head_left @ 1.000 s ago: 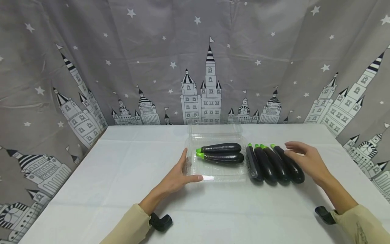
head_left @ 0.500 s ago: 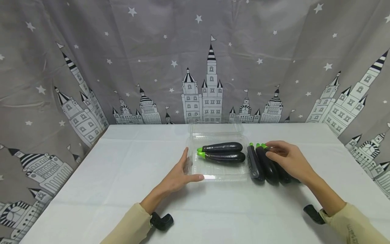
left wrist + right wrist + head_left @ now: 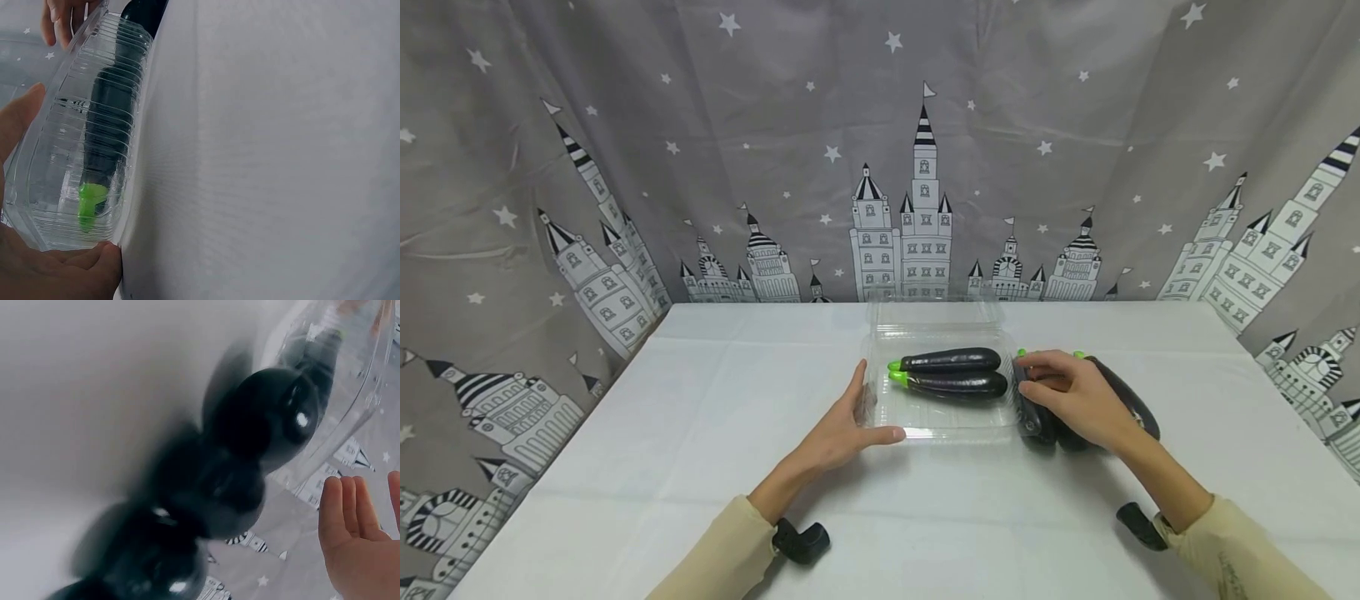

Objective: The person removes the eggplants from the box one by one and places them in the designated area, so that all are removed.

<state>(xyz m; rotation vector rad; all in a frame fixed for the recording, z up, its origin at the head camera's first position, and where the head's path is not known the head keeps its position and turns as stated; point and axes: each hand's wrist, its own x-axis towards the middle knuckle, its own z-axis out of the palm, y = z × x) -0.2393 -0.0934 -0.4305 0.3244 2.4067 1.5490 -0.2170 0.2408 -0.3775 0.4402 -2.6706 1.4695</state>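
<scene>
1. Beneath the right hand (image 3: pixel 1071 398), its thumb and fingertips narrowly parted and nothing gripped, a row of eggplants (image 3: pixel 1036 423) is partly covered.
2. Left of it, two more eggplants (image 3: pixel 955 385) are contained in a clear clamshell box (image 3: pixel 940 422), whose wall is interposed.
3. By the wide-spread left hand (image 3: pixel 838 433), the box's corner is touched.
4. Behind the right hand, blurred sleeve print (image 3: pixel 1228 575) cannot be read.
</scene>
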